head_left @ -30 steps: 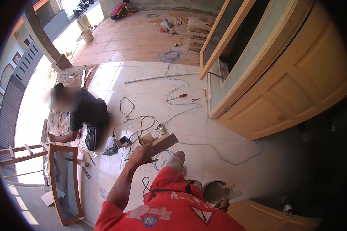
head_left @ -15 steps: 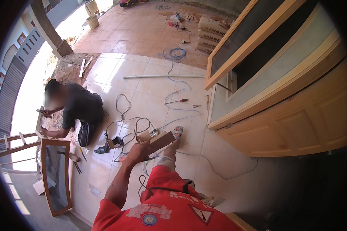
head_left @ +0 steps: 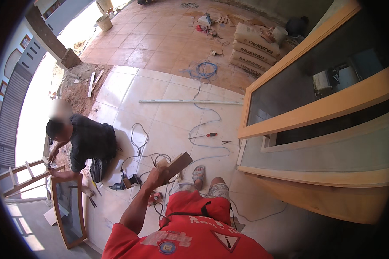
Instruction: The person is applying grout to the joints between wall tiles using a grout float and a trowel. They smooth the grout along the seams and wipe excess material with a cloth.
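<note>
Brown wooden board (head_left: 180, 165), 1: above the tiled floor (head_left: 168, 121), its near end gripped in the left hand (head_left: 157, 176), probably to keep the far end clear. Right hand: out of view, state cannot be told. Power drill (head_left: 116, 186): on the floor.

Right hand out of sight; left hand (head_left: 157, 176) partly covers a brown block (head_left: 180, 164).
The block's gripped end is hidden. At nine o'clock a blur hangs by the head of the co-worker (head_left: 93, 140); what that person handles is too small to tell. At eleven o'clock the top edge cuts a bucket (head_left: 103, 5); at four o'clock shadow swallows the door's (head_left: 333, 196) far edge.
</note>
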A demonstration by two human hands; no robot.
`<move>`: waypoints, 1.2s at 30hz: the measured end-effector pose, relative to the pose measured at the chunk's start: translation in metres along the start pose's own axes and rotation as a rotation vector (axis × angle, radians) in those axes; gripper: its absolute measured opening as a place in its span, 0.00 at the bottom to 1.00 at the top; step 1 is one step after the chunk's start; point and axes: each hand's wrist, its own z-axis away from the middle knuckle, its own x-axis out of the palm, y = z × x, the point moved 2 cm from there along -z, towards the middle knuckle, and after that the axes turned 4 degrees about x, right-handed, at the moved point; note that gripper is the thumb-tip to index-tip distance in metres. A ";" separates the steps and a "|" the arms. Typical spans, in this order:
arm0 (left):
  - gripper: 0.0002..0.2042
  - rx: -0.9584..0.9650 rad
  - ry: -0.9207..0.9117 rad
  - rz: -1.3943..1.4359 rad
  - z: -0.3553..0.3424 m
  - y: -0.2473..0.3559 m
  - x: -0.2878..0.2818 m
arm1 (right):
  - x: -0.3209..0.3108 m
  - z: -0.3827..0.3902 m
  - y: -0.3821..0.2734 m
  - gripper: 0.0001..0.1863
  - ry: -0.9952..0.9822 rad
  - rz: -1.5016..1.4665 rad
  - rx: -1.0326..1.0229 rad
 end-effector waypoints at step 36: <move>0.15 0.085 0.422 -0.364 -0.267 -0.146 -0.328 | 0.336 -0.076 -0.461 0.08 -0.004 0.430 0.012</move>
